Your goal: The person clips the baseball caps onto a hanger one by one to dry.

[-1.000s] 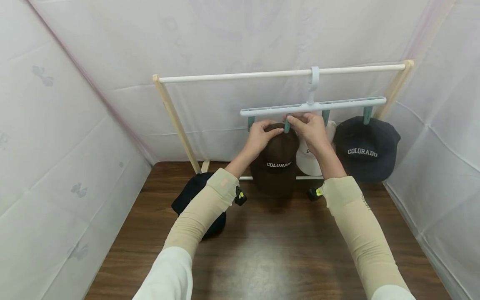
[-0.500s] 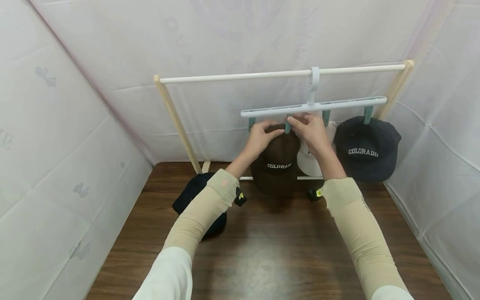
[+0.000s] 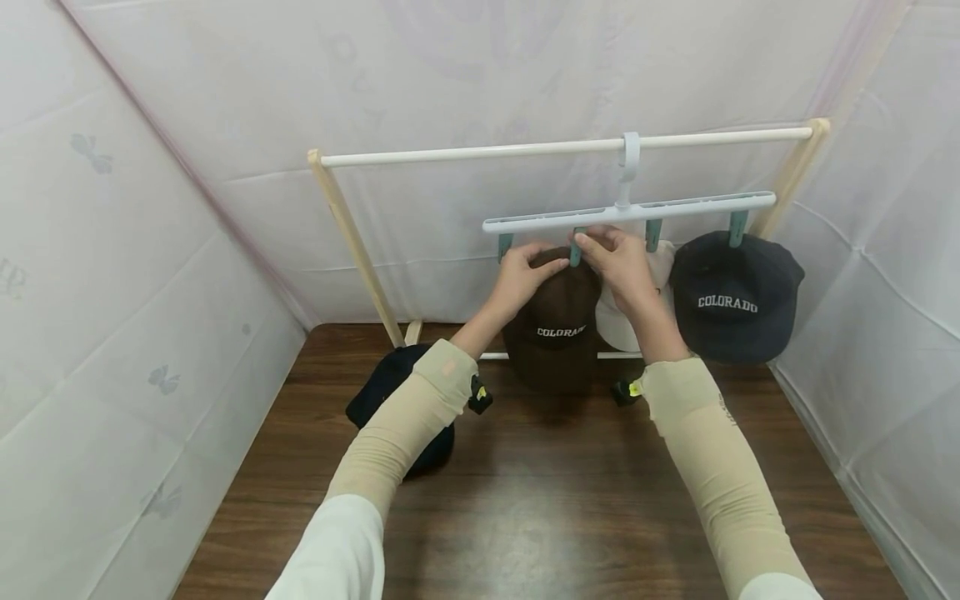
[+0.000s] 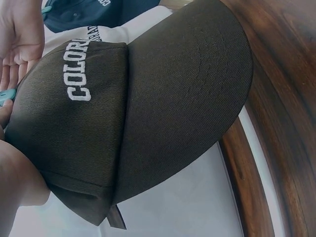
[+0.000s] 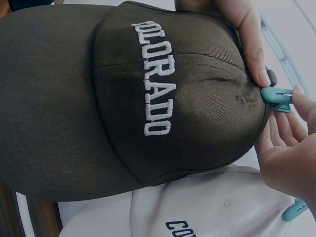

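Note:
A dark brown baseball cap (image 3: 555, 308) with COLORADO in white letters hangs brim down below a pale blue clip hanger (image 3: 547, 222). My left hand (image 3: 517, 279) grips the top of its crown, thumb in front and fingers behind. Beside that thumb, my right hand (image 3: 621, 262) pinches a teal clip (image 3: 576, 248) on the hanger. In the right wrist view the clip (image 5: 277, 96) sits at the edge of the crown, and the right thumb presses its outer end. The left wrist view shows the cap's brim (image 4: 192, 94) broadside, with the clip mostly out of frame.
The hanger hooks over the white rail (image 3: 465, 153) of a wooden-ended rack. A white cap (image 3: 617, 321) and a navy COLORADO cap (image 3: 738, 300) hang to the right. Another teal clip (image 3: 505, 245) is at the hanger's left end. A dark cap (image 3: 382, 383) lies on the wooden table, partly behind my left forearm.
Both hands keep their places on the cap and the clip. My right wrist has shifted slightly left and down, covering more of the white cap's lettering.

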Tool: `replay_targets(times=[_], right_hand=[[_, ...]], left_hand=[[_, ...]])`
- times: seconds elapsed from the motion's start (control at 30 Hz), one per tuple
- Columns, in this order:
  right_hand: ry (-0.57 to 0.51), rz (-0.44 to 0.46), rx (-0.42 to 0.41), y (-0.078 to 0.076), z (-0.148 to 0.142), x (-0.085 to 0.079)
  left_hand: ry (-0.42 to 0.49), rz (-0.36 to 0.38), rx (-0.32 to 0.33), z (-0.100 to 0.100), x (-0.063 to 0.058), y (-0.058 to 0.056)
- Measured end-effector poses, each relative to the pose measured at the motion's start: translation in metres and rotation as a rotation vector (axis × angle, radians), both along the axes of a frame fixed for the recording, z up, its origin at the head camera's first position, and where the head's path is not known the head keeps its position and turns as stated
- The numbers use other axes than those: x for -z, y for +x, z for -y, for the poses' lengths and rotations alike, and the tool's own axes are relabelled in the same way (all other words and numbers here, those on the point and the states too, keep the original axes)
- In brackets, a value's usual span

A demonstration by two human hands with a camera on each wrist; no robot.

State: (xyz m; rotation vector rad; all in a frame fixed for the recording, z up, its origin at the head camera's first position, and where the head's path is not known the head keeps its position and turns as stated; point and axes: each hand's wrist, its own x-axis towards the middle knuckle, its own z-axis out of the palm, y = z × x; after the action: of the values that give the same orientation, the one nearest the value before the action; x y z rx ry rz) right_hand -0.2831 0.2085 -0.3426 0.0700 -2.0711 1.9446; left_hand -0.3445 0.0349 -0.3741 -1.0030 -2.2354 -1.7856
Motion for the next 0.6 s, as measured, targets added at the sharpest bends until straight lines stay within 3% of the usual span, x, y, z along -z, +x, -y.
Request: replay_targets(times=[0.3, 0.5, 0.6], right_hand=[[0.042, 0.006, 0.018, 0.001, 0.002, 0.002], [0.21, -0.042, 0.083, 0.004, 0.005, 0.001], [0.225, -0.07, 0.086, 0.005, 0.007, 0.002]], left_hand=[[-0.049, 0.008, -0.024, 0.004, 0.0, 0.002], [-0.105, -0.042, -0.064, 0.009, -0.001, 0.003], [-0.152, -0.088, -0.089, 0.014, -0.003, 0.004]])
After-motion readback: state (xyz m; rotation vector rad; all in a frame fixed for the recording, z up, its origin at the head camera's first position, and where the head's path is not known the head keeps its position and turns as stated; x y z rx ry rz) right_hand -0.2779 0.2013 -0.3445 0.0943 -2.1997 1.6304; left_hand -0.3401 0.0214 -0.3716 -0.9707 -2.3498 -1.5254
